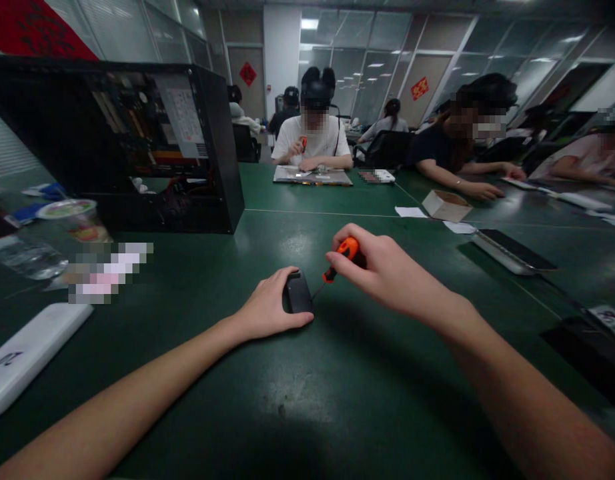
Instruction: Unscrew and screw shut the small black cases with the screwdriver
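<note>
On the green table (282,373) lies a small black boxy device (299,293), its exact kind unclear. My left hand (272,303) grips it from the left, thumb along its near edge and fingers at the far end. An orange and black screwdriver (348,248) is held in my right hand (375,267), thumb and fingers wrapped round its handle. Its thin shaft slants down to the left, and the tip meets or nearly meets the device's right side. Whether the tip sits in a screw is too small to tell.
A black open-sided computer case (215,147) stands at the left. Near it are a plastic cup (80,220), a clear bottle (32,257) and a white slab-shaped item (32,357). A cardboard box (446,205) and a dark flat device (512,251) lie right. Co-workers sit across the table.
</note>
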`<action>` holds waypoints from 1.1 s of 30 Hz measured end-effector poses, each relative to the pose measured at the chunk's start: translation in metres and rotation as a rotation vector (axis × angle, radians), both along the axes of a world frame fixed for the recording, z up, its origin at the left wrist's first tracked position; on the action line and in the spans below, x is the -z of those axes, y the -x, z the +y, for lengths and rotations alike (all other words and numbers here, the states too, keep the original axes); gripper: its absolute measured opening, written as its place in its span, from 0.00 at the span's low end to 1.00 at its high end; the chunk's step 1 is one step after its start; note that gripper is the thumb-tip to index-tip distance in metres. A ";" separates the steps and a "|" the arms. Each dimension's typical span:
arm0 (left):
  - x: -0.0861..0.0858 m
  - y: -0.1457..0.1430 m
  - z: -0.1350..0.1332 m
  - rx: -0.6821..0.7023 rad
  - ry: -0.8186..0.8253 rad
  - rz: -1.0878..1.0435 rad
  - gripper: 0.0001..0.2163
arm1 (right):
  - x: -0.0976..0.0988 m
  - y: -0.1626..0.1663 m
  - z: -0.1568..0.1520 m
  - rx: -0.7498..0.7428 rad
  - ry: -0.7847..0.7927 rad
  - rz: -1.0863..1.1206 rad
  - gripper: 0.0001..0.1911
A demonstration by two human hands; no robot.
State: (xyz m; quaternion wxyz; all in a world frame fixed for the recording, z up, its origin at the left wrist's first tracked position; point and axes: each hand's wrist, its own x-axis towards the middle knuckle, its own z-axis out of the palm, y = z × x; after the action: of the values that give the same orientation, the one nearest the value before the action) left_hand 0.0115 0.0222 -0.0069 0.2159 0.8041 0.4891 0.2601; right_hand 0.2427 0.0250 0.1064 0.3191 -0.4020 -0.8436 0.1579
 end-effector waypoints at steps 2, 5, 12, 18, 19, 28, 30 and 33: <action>0.000 0.000 0.000 0.001 -0.005 0.002 0.43 | -0.023 0.005 0.003 -0.116 0.047 -0.148 0.02; 0.000 0.001 0.001 0.002 0.003 0.011 0.43 | -0.042 0.010 0.004 -0.229 0.081 -0.316 0.05; 0.002 0.002 0.003 0.013 0.008 0.038 0.40 | -0.030 0.026 -0.002 0.031 -0.154 -0.368 0.14; 0.000 0.002 0.002 0.009 0.003 0.045 0.44 | -0.029 0.019 0.000 -0.074 -0.160 -0.383 0.02; -0.001 0.002 0.001 0.013 0.006 0.047 0.44 | -0.031 0.016 -0.001 -0.133 -0.160 -0.388 0.05; 0.000 0.003 0.002 0.027 0.005 0.022 0.42 | -0.035 0.021 0.002 -0.275 -0.124 -0.359 0.07; 0.000 0.003 0.002 0.015 0.016 0.037 0.43 | -0.038 0.023 0.001 -0.329 -0.126 -0.367 0.13; -0.001 0.002 0.001 0.013 0.019 0.048 0.44 | -0.043 0.023 -0.002 -0.379 -0.086 -0.408 0.17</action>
State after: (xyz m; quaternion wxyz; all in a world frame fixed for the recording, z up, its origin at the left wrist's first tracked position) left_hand 0.0091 0.0235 -0.0062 0.2133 0.8111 0.4914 0.2347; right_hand 0.2199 0.0226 0.1493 0.1243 -0.2466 -0.9564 0.0945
